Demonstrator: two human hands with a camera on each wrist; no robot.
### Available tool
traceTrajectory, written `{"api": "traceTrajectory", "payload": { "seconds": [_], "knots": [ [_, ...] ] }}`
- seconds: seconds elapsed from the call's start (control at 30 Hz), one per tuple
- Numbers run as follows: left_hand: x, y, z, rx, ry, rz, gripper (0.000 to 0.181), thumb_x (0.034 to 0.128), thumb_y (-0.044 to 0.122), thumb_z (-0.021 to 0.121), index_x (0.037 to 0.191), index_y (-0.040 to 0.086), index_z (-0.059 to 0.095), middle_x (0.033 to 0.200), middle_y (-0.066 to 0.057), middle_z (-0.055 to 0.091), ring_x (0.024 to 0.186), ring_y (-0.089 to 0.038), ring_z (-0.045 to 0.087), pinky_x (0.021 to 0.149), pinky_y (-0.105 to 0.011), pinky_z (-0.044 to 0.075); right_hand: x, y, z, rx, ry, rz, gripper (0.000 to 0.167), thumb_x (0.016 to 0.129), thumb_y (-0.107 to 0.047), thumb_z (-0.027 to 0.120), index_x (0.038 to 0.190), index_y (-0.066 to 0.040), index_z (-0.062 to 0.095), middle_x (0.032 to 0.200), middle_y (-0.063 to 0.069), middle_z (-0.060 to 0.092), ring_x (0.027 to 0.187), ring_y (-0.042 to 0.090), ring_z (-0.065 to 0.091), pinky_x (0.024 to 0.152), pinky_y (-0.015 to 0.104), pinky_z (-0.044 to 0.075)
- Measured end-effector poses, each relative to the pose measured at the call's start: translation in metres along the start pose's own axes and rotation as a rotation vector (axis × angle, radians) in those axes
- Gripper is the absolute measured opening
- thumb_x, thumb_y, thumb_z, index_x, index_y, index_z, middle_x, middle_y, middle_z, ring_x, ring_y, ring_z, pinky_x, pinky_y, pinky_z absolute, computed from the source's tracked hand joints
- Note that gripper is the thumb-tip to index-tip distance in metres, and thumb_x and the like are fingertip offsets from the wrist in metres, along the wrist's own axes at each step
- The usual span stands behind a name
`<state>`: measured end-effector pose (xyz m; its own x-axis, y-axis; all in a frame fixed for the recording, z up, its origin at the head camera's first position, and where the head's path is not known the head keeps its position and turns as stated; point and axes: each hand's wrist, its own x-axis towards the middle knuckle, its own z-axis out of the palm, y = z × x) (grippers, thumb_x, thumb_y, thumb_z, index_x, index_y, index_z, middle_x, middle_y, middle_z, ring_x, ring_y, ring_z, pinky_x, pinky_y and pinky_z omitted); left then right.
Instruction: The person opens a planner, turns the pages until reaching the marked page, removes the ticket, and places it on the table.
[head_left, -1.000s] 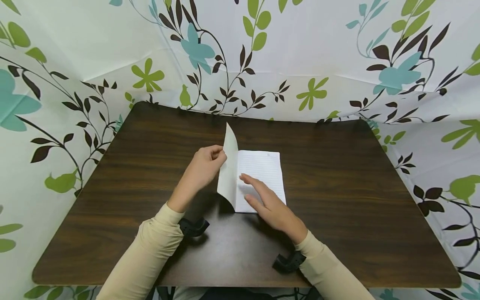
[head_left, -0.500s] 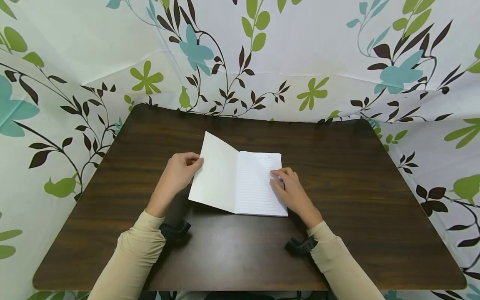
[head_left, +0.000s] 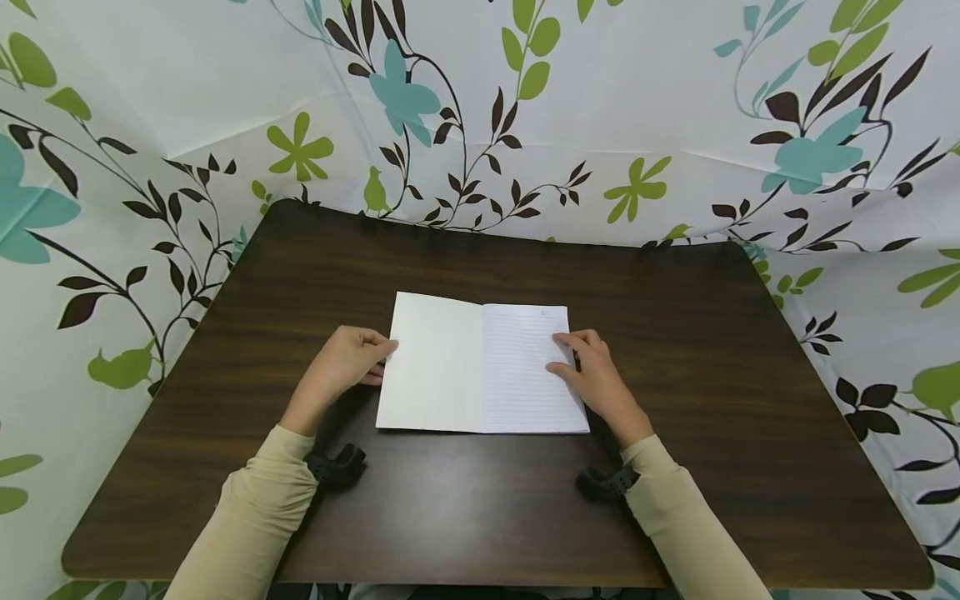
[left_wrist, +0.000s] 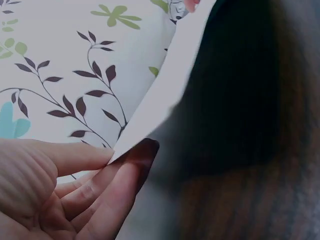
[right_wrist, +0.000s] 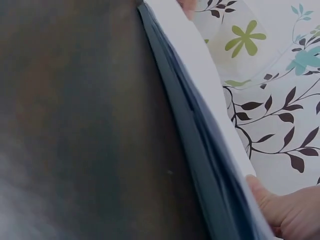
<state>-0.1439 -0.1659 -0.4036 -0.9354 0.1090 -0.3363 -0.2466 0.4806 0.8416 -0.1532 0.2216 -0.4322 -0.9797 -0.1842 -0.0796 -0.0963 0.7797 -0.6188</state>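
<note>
Behind the counter's [head_left: 465,517] front edge [head_left: 465,581], our left hand [head_left: 343,364] pinches the notebook's [head_left: 482,368] cover [head_left: 431,367]; our right hand [head_left: 598,382] touches the page [head_left: 521,371], likely steadying it.

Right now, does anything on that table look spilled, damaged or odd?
Nothing stands out. The notebook is open with no visible tear, and no spill shows on the table. Its left side looks slightly raised, but the left hand pinches that edge, which likely explains it.

Brown wood-grain table [head_left: 697,375]; white leaf-patterned cloth [head_left: 480,125] behind, at sides
</note>
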Motion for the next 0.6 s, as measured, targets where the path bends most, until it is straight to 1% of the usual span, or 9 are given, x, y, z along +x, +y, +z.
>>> {"api": "traceTrajectory", "payload": {
  "seconds": [0.13,0.23,0.3,0.37,0.43,0.5,0.6],
  "knots": [
    [0.003,-0.006,0.003,-0.021,-0.028,-0.009,0.038,0.1067,0.026,0.060,0.126,-0.006,0.068,0.110,-0.017,0.067,0.086,-0.020,0.072,0.074,-0.028,0.064,0.001,0.001,-0.003,-0.006,-0.012,0.020,0.064,0.100,-0.023,0.072,0.155,-0.004,0.047,0.143,0.023,0.046,0.131,0.039,0.043,0.105,0.055,0.045],
    [0.006,-0.009,0.005,-0.025,-0.021,-0.009,0.036,0.1067,0.026,0.060,0.126,-0.004,0.068,0.106,-0.015,0.069,0.082,-0.017,0.071,0.072,-0.026,0.064,0.001,0.002,-0.003,-0.001,-0.028,0.033,0.066,0.101,-0.023,0.071,0.157,-0.004,0.043,0.140,0.022,0.048,0.130,0.038,0.043,0.106,0.054,0.045],
    [0.007,-0.011,0.006,-0.018,-0.012,0.003,0.036,0.1068,0.025,0.060,0.126,-0.004,0.068,0.104,-0.014,0.071,0.079,-0.016,0.070,0.070,-0.026,0.063,0.002,0.002,-0.004,0.003,-0.038,0.031,0.068,0.101,-0.023,0.071,0.158,-0.004,0.041,0.138,0.021,0.049,0.129,0.037,0.043,0.105,0.053,0.044],
    [0.009,-0.012,0.006,-0.015,-0.006,0.019,0.035,0.1068,0.024,0.060,0.125,-0.004,0.068,0.102,-0.014,0.073,0.077,-0.015,0.069,0.069,-0.025,0.063,0.003,0.003,-0.005,-0.005,-0.048,0.020,0.069,0.100,-0.022,0.072,0.159,-0.003,0.040,0.134,0.021,0.050,0.123,0.036,0.044,0.101,0.050,0.045],
    [0.011,-0.014,0.006,-0.013,-0.004,0.037,0.034,0.1068,0.023,0.060,0.125,-0.005,0.068,0.100,-0.014,0.074,0.076,-0.014,0.068,0.069,-0.024,0.063,0.005,0.004,-0.006,-0.017,-0.061,0.001,0.071,0.100,-0.022,0.072,0.158,0.000,0.039,0.128,0.021,0.049,0.113,0.034,0.046,0.093,0.046,0.045],
    [0.012,-0.015,0.007,-0.011,-0.005,0.053,0.034,0.1067,0.023,0.061,0.125,-0.005,0.068,0.098,-0.013,0.074,0.075,-0.014,0.067,0.069,-0.024,0.062,0.007,0.005,-0.008,-0.025,-0.078,-0.017,0.072,0.100,-0.022,0.073,0.158,0.003,0.038,0.122,0.019,0.048,0.104,0.030,0.046,0.085,0.040,0.043],
    [0.013,-0.018,0.007,-0.008,-0.007,0.066,0.034,0.1068,0.023,0.061,0.124,-0.005,0.068,0.094,-0.011,0.074,0.074,-0.014,0.066,0.068,-0.024,0.062,0.009,0.007,-0.011,-0.031,-0.103,-0.037,0.073,0.100,-0.022,0.072,0.158,0.006,0.036,0.115,0.017,0.046,0.097,0.027,0.044,0.080,0.036,0.040]
  ]
}}
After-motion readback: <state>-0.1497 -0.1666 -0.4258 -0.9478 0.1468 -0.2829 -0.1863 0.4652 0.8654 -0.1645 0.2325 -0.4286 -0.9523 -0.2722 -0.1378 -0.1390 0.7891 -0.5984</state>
